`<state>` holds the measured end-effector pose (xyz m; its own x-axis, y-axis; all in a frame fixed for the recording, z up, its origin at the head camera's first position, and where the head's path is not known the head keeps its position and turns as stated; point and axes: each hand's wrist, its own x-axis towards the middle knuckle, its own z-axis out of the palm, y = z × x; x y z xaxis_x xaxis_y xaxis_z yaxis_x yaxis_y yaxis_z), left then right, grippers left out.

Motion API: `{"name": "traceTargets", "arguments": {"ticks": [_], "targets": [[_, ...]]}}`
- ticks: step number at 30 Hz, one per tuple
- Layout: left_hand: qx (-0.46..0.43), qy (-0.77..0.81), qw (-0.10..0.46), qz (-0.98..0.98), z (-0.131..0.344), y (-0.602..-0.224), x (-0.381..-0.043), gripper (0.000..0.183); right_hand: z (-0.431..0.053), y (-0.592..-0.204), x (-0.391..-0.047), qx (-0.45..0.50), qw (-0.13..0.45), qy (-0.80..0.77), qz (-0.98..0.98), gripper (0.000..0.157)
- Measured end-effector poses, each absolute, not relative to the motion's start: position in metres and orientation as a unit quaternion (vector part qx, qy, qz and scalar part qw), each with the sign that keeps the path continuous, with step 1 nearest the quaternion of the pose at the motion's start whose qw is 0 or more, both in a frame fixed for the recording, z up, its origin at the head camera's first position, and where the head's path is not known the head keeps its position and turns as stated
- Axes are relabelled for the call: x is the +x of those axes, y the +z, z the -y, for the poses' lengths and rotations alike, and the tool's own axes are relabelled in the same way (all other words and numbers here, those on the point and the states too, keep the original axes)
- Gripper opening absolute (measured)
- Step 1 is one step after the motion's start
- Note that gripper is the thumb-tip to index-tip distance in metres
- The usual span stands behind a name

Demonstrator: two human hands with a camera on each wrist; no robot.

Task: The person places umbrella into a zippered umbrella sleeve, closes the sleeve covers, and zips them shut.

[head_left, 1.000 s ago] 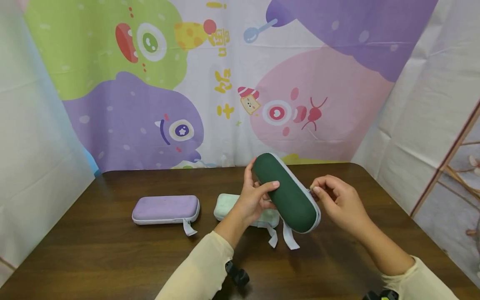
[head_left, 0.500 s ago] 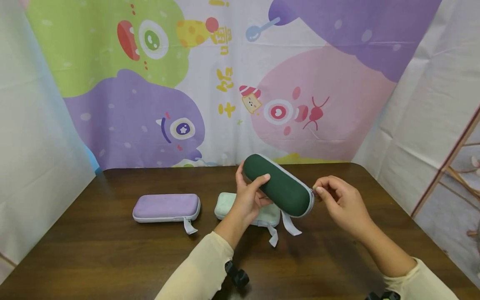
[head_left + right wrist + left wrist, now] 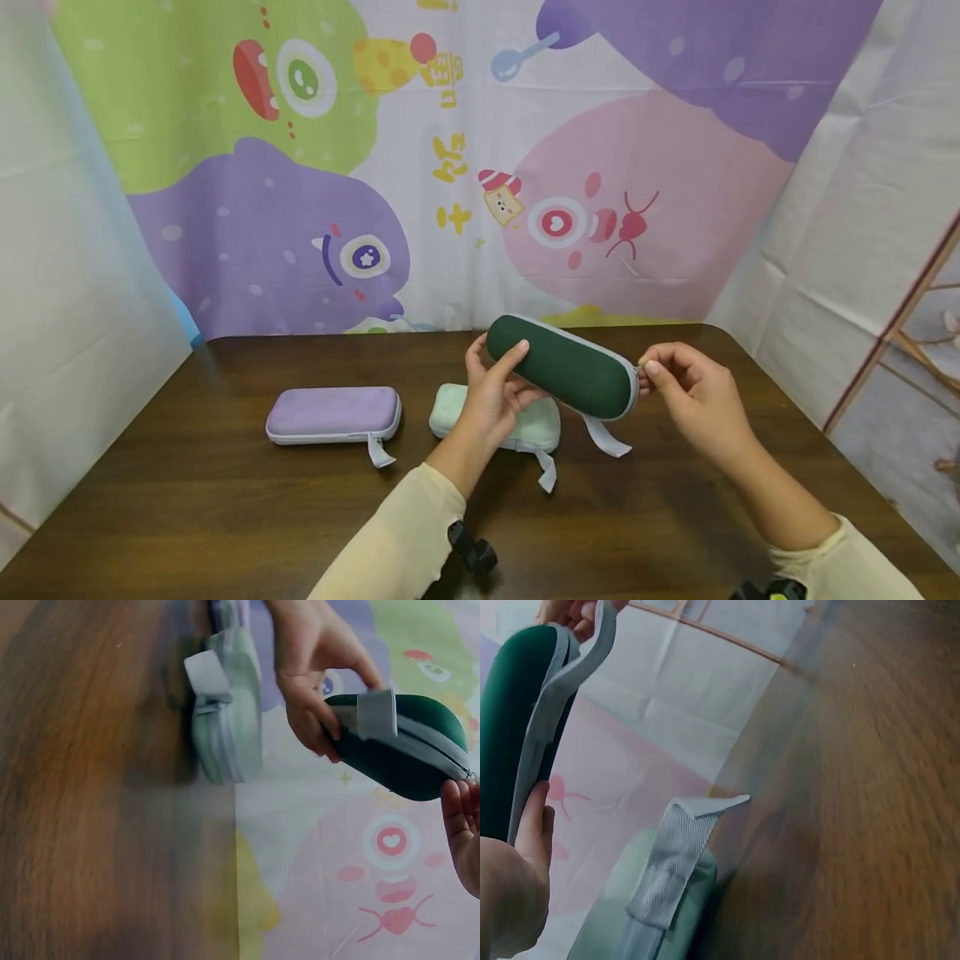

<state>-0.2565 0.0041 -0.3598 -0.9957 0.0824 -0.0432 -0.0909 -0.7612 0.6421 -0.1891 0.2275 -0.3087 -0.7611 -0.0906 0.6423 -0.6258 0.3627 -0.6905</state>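
Note:
My left hand (image 3: 491, 396) grips a dark green zip case (image 3: 562, 367) above the table, thumb across its top face. The case tilts down to the right, and a pale grey loop strap (image 3: 607, 437) hangs under it. At the right end, my right hand (image 3: 697, 396) pinches the zipper pull between thumb and fingertips, which mostly cover it. Seen from the right wrist, the zipper track (image 3: 442, 757) runs along the side of the case. Below the left hand, partly hidden by it, lies a mint green case (image 3: 538, 425) with its own strap (image 3: 667, 862).
A lilac zip case (image 3: 330, 412) with a pale strap lies on the dark wooden table (image 3: 187, 500), left of the mint one. Behind the table hangs a cloth (image 3: 465, 275) printed with cartoon monsters; white cloth (image 3: 817, 208) closes the right side.
The green case has turned nearer to level, its right end swinging up. My right hand has shifted slightly right, still at the zipper pull. The lilac and mint cases stay put.

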Motion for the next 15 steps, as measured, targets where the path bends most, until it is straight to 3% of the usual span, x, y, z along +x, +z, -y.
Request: {"name": "traceTargets", "arguments": {"ticks": [8,15], "targets": [[-0.004,0.926,0.031,-0.377,0.011,-0.360,-0.263,0.033,-0.244,-0.306,-0.192,0.219,0.188,0.688,0.666,0.010],[0.095,0.880,0.099,-0.455,0.033,-0.358,-0.264,0.035,-0.259,-0.314,-0.196,0.195,0.125,0.753,0.616,0.018]]}}
